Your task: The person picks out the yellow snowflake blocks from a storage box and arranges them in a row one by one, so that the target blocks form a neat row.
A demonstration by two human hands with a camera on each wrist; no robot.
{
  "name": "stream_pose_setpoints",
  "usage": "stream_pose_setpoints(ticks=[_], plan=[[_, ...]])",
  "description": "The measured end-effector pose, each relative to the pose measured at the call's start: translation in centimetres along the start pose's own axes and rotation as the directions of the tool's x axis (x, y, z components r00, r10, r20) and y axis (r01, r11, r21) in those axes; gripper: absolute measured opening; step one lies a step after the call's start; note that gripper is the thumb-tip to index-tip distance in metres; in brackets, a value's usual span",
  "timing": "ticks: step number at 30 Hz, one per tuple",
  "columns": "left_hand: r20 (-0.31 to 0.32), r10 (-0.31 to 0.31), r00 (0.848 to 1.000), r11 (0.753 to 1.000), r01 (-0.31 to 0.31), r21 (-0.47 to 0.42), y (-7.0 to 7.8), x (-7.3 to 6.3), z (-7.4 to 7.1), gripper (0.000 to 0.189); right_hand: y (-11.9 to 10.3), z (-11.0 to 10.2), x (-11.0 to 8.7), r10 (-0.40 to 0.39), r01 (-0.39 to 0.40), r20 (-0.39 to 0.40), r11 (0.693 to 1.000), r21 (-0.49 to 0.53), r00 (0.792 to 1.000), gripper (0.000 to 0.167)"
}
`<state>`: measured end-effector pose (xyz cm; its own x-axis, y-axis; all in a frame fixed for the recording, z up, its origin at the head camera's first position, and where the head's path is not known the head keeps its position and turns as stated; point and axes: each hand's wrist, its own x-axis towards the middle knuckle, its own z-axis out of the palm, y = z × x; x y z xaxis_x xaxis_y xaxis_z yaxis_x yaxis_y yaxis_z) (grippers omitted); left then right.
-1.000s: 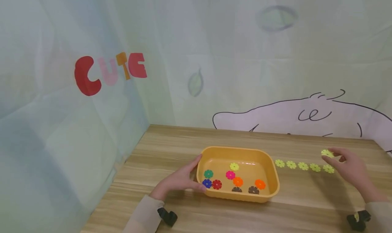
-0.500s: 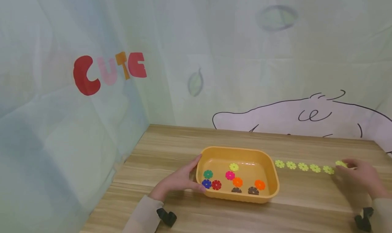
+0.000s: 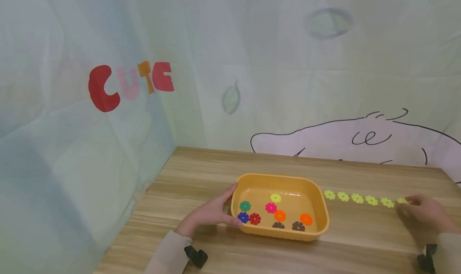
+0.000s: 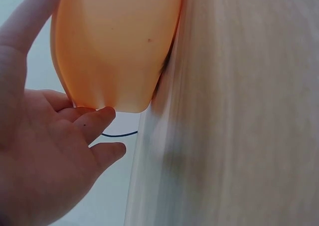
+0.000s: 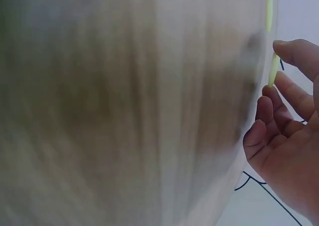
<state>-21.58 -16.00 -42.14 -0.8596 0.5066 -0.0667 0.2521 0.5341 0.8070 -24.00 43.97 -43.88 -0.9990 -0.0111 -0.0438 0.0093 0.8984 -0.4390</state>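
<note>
My left hand (image 3: 212, 211) holds the left end of an orange plastic tray (image 3: 320, 206), thumb on the near corner and fingers along the side. In the left wrist view the fingertips touch the tray's outer wall (image 4: 117, 46). At the right end of a row of yellow snowflake discs (image 3: 357, 198), my right hand (image 3: 428, 212) pinches another yellow snowflake disc (image 3: 402, 201). In the right wrist view this disc (image 5: 273, 70) stands edge-on between thumb and index finger, close to the tabletop. Whether it touches the table I cannot tell.
Inside the tray lie a yellow disc (image 3: 275, 198), a pink disc (image 3: 271, 208), a green disc (image 3: 245, 206), a blue disc (image 3: 243, 217), a red disc (image 3: 255, 219), two orange discs (image 3: 306, 219) and two brown discs (image 3: 298, 226). A printed cloth (image 3: 288, 86) hangs behind the wooden table (image 3: 201, 166).
My right hand has carried the yellow snowflake disc right and down, from above the row to its right end. The left hand keeps its hold on the tray.
</note>
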Motion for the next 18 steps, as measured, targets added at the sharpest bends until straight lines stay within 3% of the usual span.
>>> stream_pose_setpoints(ticks=[18], plan=[[0.007, 0.007, 1.0, 1.0, -0.007, -0.002, 0.14, -0.15, -0.04, 0.115, 0.15, 0.09, 0.25, -0.014, 0.014, 0.014, 1.0, -0.027, 1.0, 0.055]])
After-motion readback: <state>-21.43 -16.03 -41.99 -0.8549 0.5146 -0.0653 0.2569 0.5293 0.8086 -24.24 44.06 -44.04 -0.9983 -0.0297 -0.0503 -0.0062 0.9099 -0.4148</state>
